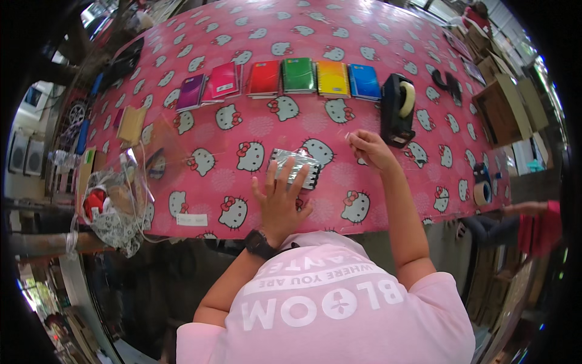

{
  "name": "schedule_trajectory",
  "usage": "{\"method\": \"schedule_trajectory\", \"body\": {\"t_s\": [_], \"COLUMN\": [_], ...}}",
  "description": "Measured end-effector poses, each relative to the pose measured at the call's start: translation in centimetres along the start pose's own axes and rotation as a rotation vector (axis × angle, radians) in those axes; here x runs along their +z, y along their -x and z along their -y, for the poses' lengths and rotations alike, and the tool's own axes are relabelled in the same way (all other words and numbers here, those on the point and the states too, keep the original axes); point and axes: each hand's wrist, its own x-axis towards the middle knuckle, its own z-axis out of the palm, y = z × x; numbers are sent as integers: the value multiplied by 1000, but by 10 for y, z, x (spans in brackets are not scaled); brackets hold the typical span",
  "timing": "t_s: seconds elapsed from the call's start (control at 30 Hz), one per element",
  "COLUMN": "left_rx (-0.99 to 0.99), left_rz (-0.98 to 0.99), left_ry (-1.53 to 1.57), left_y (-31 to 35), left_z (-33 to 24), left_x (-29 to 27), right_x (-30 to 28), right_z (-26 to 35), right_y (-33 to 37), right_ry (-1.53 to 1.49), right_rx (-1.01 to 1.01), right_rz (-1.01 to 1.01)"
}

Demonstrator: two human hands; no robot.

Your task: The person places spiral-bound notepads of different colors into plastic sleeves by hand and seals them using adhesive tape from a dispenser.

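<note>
My left hand (282,197) lies flat, fingers spread, over a small spiral notebook pack (308,171) in shiny clear wrapping. The pack's black ring binding shows along its right side, while the fingers cover part of its top. Raised to the right of the pack, my right hand (371,150) is closed in a pinch. A tiny pale, see-through strip (348,137), which looks like a piece of clear tape, shows at its fingertips. Just beyond that hand stands a black tape dispenser (394,124) with a roll of tape (407,99).
Spiral notebooks in purple (190,92), pink (224,79), red (264,77), green (299,76), yellow (333,79) and blue (364,81) form a row farther back. Plastic bags (118,203) sit at left. Cardboard boxes (502,112) and a tape roll (482,193) are at right.
</note>
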Motion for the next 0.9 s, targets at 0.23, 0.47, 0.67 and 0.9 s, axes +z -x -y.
{"method": "schedule_trajectory", "body": {"t_s": [0.23,0.47,0.67,0.9], "left_rx": [-31,-29,12,346], "left_rz": [9,-73,-3,150], "left_ry": [19,11,-37,300], "left_y": [-4,-4,-12,-78], "left_z": [1,1,-3,15], "left_x": [-19,-18,-28,-42], "right_x": [110,115,60,12], "right_z": [110,94,-17,-55], "right_y": [-40,-69,-61,1], "right_ry": [959,1342,718,305], "right_rx": [-289,38,-6,-197], "right_rz": [697,628,218,-320]}}
